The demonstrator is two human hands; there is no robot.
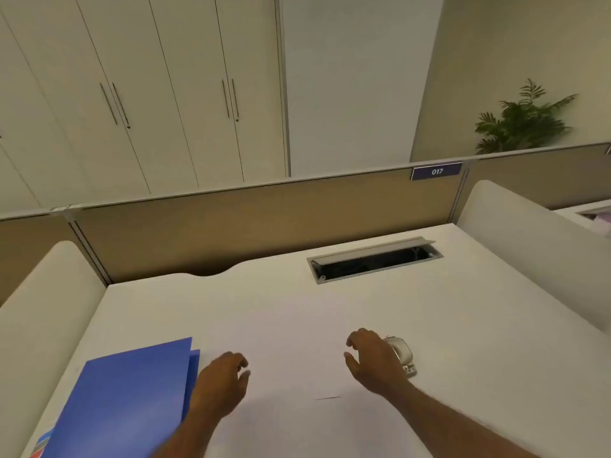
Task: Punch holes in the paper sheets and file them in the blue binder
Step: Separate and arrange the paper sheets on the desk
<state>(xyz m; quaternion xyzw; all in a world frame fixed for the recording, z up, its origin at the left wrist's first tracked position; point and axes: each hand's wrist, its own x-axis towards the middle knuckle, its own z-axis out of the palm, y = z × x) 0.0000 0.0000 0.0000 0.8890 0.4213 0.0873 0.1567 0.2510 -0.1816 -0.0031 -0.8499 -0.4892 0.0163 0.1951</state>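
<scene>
Currently the blue binder (132, 401) lies flat on the table (297, 309), long axis slanting away. The left hand (221, 385) hovers just right of the binder, the right hand (373, 361) farther right, beside the silver hole punch (401, 353); both are loosely curled, empty. The paper sheets cannot be discerned.

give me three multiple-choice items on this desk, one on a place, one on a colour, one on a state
1. Where is the hole punch?
A atop the partition
B beside the right hand
C under the plant

2. What colour is the binder?
A red
B blue
C green

3. How is the cable hatch lid?
A raised
B flat shut
C missing

Answers: 1 B, its metal body shows just past that hand; 2 B, the cover is plain blue; 3 A, it tilts up over the dark opening.
</scene>
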